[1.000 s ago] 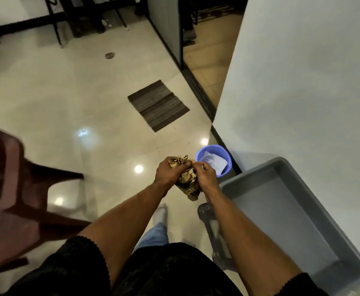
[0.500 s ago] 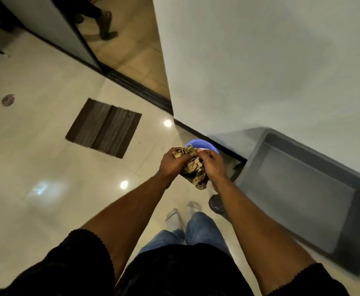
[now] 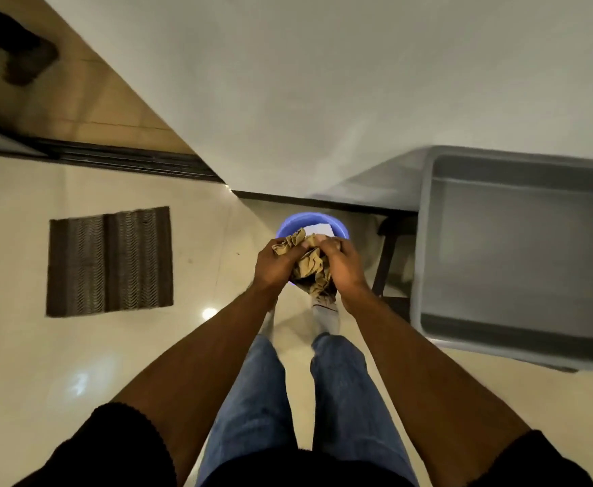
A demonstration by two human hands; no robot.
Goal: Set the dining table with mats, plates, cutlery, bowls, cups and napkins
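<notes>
A crumpled brown paper wad point(image 3: 310, 265) is squeezed between both my hands at the centre of the view. My left hand point(image 3: 276, 264) grips its left side and my right hand point(image 3: 340, 265) grips its right side. Directly beneath them stands a blue plastic bin point(image 3: 297, 221) on the floor, against the wall base, with a white paper point(image 3: 318, 228) inside. My hands hide most of the bin.
A grey plastic tub point(image 3: 428, 240) sits on a dark stand to the right, against the white wall point(image 3: 323, 82). A dark striped floor mat point(image 3: 110, 260) lies on the glossy tiles to the left. A doorway with a dark sill point(image 3: 112, 158) opens at the upper left.
I have walked closer to the wall and the view has turned right. The bin now lies straight under my hands, which still hold the brown paper. The red chair has left the view.
</notes>
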